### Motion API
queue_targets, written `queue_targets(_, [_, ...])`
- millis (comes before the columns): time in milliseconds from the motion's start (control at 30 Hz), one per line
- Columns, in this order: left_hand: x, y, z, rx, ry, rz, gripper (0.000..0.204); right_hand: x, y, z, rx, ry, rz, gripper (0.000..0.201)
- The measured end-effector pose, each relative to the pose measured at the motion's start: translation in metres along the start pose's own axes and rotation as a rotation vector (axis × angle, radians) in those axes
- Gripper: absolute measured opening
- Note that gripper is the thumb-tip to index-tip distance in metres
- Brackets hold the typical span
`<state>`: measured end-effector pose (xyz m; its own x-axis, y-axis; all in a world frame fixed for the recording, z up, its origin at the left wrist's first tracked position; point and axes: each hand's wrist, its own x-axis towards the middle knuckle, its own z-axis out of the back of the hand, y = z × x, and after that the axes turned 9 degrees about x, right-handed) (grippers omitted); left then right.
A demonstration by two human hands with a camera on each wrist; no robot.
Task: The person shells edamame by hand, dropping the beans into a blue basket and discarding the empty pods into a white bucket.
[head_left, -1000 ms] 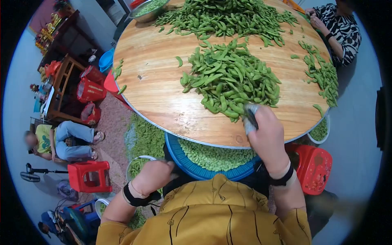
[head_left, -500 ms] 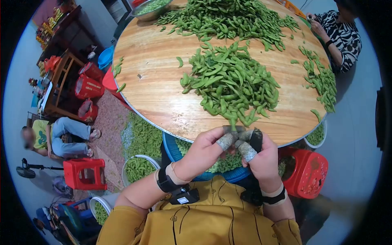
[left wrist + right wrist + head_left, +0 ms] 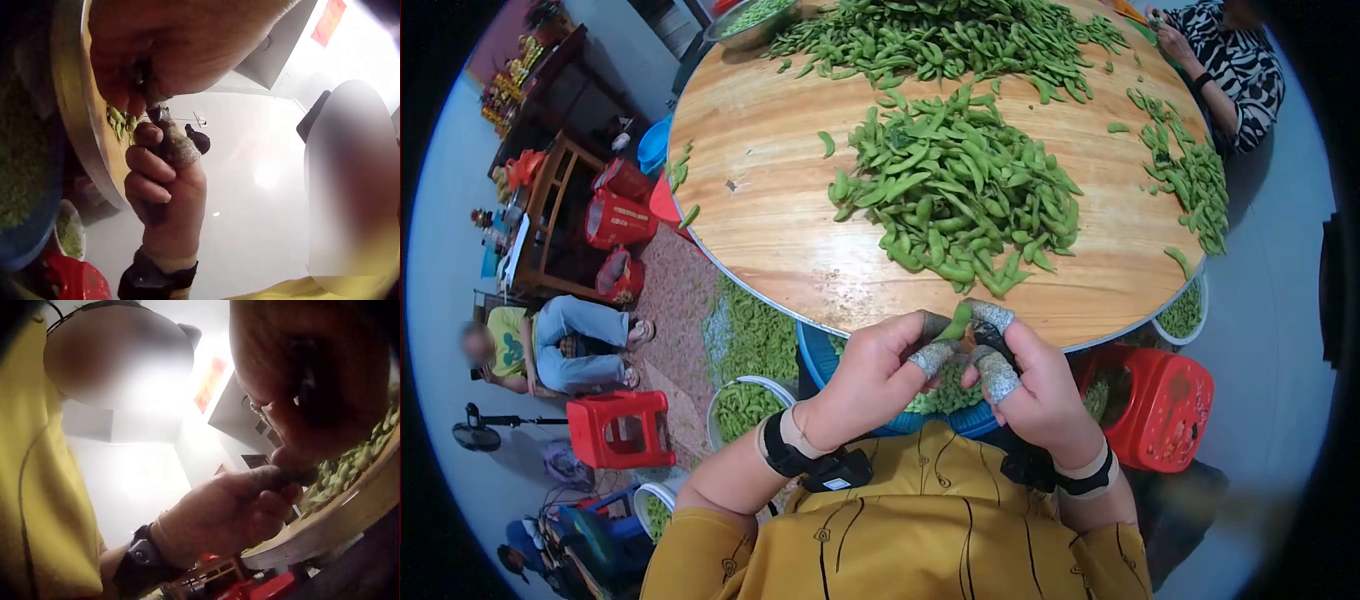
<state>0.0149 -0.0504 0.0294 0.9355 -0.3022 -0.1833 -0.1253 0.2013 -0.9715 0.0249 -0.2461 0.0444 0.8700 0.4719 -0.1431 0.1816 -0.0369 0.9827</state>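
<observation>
Above the table's near edge, both hands meet at one green edamame pod [image 3: 958, 322]. My left hand [image 3: 868, 372] pinches the pod between thumb and forefinger, whose tips are wrapped in grey tape. My right hand [image 3: 1048, 395], also with taped fingertips, is curled around a small dark tool [image 3: 990, 338], its forefinger at the pod's upper end. In the left wrist view, a bit of metal [image 3: 161, 114] shows at the right fingertips. Beyond the hands lies a heap of pods [image 3: 965, 190]. Below them, a blue basin [image 3: 815, 355] holds shelled beans [image 3: 935, 400], partly hidden by the hands.
A larger pod pile [image 3: 945, 40] and a metal bowl [image 3: 752, 25] are at the table's far side. Red stools [image 3: 1170, 415] [image 3: 618, 430] and a white bucket of pods [image 3: 745, 410] stand around. One person [image 3: 1240, 70] works at the right; another [image 3: 560, 340] sits left.
The right hand came back from the heap with a pod and the left hand rose to meet it. Since half a second ago, the pod has been turned upright between the fingertips.
</observation>
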Motion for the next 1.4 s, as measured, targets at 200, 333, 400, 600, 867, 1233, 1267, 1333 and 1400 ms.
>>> queue_targets(200, [-0.008, -0.007, 0.001, 0.902, -0.206, -0.461, 0.031, -0.001, -0.003, 0.002, 0.229, 0.039, -0.079, 0.048])
queue_targets(333, [-0.013, -0.008, 0.006, 0.456, -0.020, -0.218, 0.018, -0.002, -0.006, 0.006, 0.526, 0.144, -0.237, 0.047])
queue_targets(400, [-0.012, -0.005, 0.014, -0.266, 0.246, 0.114, 0.018, -0.006, 0.000, 0.005, 0.605, 0.161, -0.300, 0.046])
queue_targets(600, [-0.006, 0.002, 0.000, 0.991, -0.171, -0.533, 0.023, -0.005, -0.004, -0.003, 0.450, 0.071, -0.312, 0.044])
queue_targets(867, [-0.011, -0.002, 0.000, 0.421, -0.050, -0.149, 0.011, -0.007, -0.014, -0.002, 0.458, 0.068, -0.256, 0.039])
queue_targets(1233, [-0.022, -0.003, 0.001, 0.140, 0.235, 0.099, 0.014, -0.007, -0.026, -0.006, -0.629, -0.092, 0.405, 0.029])
queue_targets(1267, [-0.022, 0.001, 0.003, 0.401, 0.219, -0.081, 0.019, -0.006, -0.025, -0.004, -0.629, -0.091, 0.404, 0.029])
queue_targets(1333, [-0.024, 0.001, 0.006, 0.656, 0.199, -0.260, 0.024, -0.003, -0.028, -0.001, -0.654, 0.033, 0.443, 0.029])
queue_targets(1400, [-0.028, -0.006, 0.009, 0.721, 0.377, -0.202, 0.031, -0.004, -0.034, 0.000, -0.679, 0.126, 0.426, 0.027])
